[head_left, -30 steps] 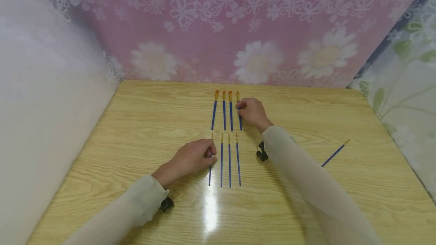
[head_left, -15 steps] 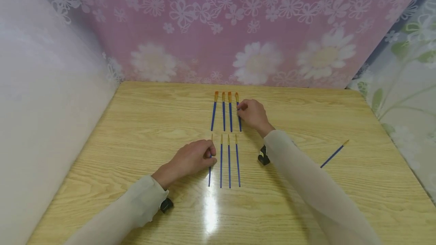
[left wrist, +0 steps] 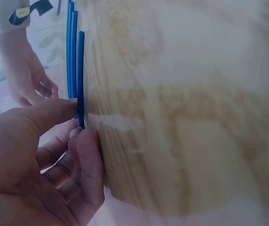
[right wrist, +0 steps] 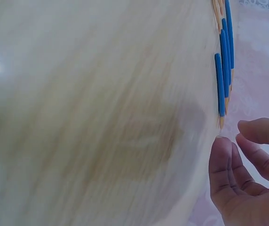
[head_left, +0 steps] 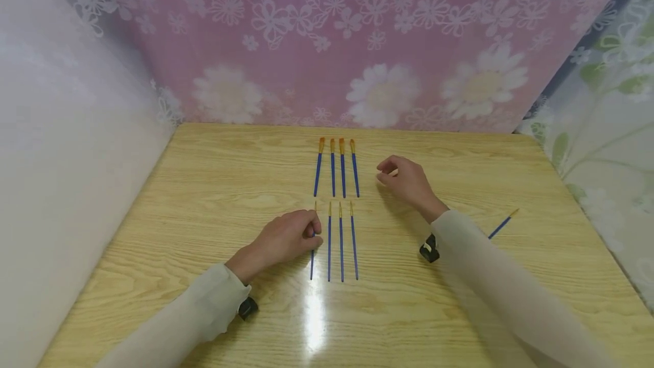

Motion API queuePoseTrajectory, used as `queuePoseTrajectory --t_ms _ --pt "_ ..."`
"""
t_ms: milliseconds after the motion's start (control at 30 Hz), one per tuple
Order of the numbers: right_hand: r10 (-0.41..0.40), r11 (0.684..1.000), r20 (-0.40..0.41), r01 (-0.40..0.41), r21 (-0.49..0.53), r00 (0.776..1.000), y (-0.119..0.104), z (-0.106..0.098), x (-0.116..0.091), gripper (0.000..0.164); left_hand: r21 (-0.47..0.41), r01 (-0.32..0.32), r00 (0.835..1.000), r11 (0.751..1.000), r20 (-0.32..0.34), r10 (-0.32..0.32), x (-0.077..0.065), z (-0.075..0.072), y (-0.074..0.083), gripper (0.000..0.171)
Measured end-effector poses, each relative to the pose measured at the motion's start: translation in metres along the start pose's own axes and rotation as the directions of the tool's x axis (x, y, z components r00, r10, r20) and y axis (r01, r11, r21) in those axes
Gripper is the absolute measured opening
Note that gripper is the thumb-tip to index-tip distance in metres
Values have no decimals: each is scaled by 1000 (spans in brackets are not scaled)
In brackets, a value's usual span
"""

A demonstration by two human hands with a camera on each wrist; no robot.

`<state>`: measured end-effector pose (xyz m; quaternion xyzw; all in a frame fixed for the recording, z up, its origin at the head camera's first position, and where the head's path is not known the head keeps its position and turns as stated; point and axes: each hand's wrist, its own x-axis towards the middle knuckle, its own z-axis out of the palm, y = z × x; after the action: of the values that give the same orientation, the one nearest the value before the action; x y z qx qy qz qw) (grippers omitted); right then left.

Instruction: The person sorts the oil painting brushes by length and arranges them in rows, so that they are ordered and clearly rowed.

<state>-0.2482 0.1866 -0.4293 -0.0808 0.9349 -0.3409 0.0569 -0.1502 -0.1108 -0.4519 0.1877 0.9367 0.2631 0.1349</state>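
In the head view my left hand (head_left: 286, 236) rests at the near row of slim paintbrushes. Its thumb and fingers pinch the leftmost slim paintbrush (head_left: 312, 266), whose blue handle (left wrist: 81, 70) shows between them in the left wrist view. Several slim brushes (head_left: 341, 249) lie parallel to its right. Farther back is a row of wider paintbrushes (head_left: 343, 175) with orange bristles. My right hand (head_left: 409, 182) hovers just right of the row's rightmost brush (head_left: 355, 176). Its fingers are loosely bent, with a gap between thumb and forefinger, and hold nothing.
Another blue-handled paintbrush (head_left: 501, 226) lies slanted at the right, partly behind the right sleeve (head_left: 490, 266). The wooden table (head_left: 230, 169) meets a pink flowered cloth (head_left: 306, 72) at the back and a white surface (head_left: 92, 129) on the left.
My right hand has let go of the rightmost wide paintbrush and moved right, toward me. The left hand keeps its place at the slim brush.
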Motion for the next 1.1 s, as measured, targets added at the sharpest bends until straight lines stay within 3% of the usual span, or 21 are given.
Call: queuePoseTrajectory --t_ms 567,1100 --pt "-40 997 -3 39 -65 999 41 -42 -58 28 -3 -13 1000 1000 3 13 -1 -1 1 12" --pt "-52 989 -52 44 -140 997 84 -70 -103 27 -14 -7 1000 1000 6 7 -1 0 1 14"
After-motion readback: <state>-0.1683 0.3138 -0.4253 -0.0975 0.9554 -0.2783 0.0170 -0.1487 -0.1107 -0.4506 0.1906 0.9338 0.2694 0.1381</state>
